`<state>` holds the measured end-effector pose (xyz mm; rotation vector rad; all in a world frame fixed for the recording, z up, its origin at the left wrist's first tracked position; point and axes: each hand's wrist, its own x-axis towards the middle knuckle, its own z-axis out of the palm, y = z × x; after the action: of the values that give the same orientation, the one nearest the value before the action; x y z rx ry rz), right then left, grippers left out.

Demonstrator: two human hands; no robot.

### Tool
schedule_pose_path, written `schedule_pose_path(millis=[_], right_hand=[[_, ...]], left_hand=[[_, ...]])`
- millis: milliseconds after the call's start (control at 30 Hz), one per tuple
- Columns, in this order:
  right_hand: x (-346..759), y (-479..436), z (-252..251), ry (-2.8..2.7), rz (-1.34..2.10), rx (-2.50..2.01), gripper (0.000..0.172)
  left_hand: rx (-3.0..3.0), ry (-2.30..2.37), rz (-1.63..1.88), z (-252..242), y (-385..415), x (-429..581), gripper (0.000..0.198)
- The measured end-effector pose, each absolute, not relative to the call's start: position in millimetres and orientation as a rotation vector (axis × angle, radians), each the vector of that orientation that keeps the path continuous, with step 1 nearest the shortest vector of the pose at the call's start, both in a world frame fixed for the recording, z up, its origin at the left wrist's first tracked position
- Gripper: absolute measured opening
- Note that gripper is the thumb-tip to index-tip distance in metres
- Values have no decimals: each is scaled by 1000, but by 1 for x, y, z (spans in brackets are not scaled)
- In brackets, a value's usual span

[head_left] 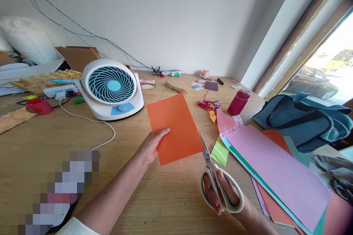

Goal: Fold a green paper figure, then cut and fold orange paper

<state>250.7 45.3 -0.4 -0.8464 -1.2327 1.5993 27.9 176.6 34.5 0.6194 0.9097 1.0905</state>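
Observation:
An orange sheet of paper [176, 128] is pinched at its left edge by my left hand [153, 147], the thumb lying on top and the other fingers hidden beneath. My right hand [228, 191] has its fingers through the handles of white-handled scissors [208, 161]. The blades point up and away, right beside the sheet's lower right corner; whether they touch the paper I cannot tell. A stack of coloured sheets [275, 169], pink on top, lies to the right, with a green piece [220, 152] at its left end.
A white fan [111, 88] stands at the back left, its cable curving forward. Behind the sheet lie a bundle of sticks [175, 87] and colourful scraps [211, 107]. A red flask [239, 102] and a blue bag [300, 121] are on the right, a red cup [40, 105] on the left.

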Motion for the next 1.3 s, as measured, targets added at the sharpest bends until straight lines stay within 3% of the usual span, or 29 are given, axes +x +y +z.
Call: schedule_pose_path(millis=[1300], right_hand=[[250, 47, -10, -1125, 1606, -760, 49]], left_hand=[[695, 812, 1013, 24, 169, 37, 30]])
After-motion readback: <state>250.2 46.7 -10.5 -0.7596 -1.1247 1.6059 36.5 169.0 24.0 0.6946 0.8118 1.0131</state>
